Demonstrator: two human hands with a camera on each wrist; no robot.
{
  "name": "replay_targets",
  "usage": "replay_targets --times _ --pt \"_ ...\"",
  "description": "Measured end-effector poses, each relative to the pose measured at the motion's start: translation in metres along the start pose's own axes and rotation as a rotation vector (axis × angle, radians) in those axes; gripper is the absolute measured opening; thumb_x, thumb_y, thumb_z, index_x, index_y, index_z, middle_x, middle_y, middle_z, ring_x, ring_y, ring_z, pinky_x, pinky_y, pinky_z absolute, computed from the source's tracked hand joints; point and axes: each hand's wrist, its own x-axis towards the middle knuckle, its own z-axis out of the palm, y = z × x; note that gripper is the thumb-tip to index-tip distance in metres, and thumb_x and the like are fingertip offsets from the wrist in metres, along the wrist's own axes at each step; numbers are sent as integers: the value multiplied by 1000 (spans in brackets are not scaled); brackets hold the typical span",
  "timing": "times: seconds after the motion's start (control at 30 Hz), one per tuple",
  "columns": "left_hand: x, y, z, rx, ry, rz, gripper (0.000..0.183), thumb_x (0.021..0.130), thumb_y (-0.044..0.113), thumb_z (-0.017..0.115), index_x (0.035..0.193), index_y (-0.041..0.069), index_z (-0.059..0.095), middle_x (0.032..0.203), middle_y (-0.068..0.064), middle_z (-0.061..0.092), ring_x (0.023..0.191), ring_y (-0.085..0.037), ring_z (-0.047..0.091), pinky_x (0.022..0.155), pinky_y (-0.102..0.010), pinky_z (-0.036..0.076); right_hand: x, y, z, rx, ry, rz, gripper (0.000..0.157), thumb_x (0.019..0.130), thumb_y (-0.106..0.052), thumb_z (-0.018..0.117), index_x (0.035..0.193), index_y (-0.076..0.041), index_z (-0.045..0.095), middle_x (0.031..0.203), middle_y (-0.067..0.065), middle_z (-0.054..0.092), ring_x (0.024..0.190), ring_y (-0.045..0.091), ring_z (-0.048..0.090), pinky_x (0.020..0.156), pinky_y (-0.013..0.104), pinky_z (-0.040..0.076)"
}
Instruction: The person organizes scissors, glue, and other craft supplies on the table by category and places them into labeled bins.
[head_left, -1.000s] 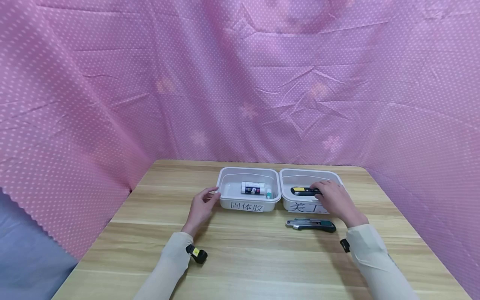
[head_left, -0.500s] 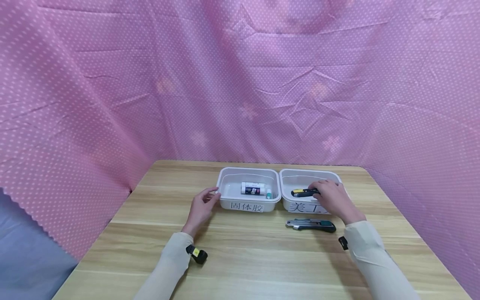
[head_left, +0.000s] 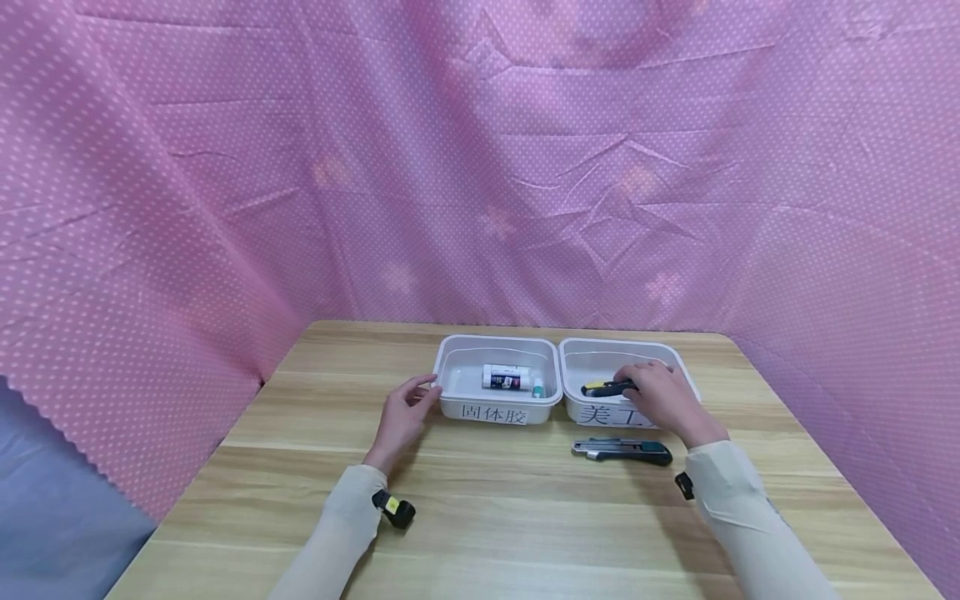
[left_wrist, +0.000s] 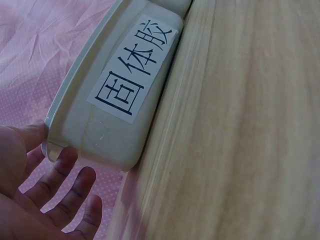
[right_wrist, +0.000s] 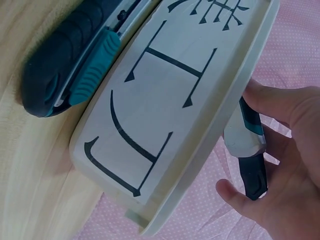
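Observation:
My left hand (head_left: 401,421) pinches the rim corner of the left white plastic box (left_wrist: 112,137), thumb on top and index finger beneath. Inside that box lie glue sticks (head_left: 506,382), one with a green end. Over the right white box (head_left: 600,358), my right hand (head_left: 663,400) grips a utility knife (right_wrist: 245,137) with a pale body and black and teal parts. Its front end is hidden by the box rim in the right wrist view. A yellow and black utility knife (head_left: 595,386) shows in the same box, beside the held one.
Another utility knife (head_left: 622,450), black and teal with a metal body, lies on the wooden table (head_left: 487,517) before the right box. Both boxes stand side by side with printed paper labels on their fronts. Pink dotted cloth (head_left: 480,167) hangs behind and at the sides.
My right hand has shifted slightly left with the utility knife, and the dark knife has turned a little against the yellow and black one. The left hand and both boxes stay put.

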Motion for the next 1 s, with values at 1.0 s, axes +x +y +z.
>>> replay_targets --times 1.0 --pt "-1 0 0 57 3 -18 37 99 24 69 135 13 66 108 -13 72 104 -32 68 86 -29 55 -4 0 1 37 59 -32 24 92 3 70 114 -5 74 111 14 75 104 36 67 93 56 51"
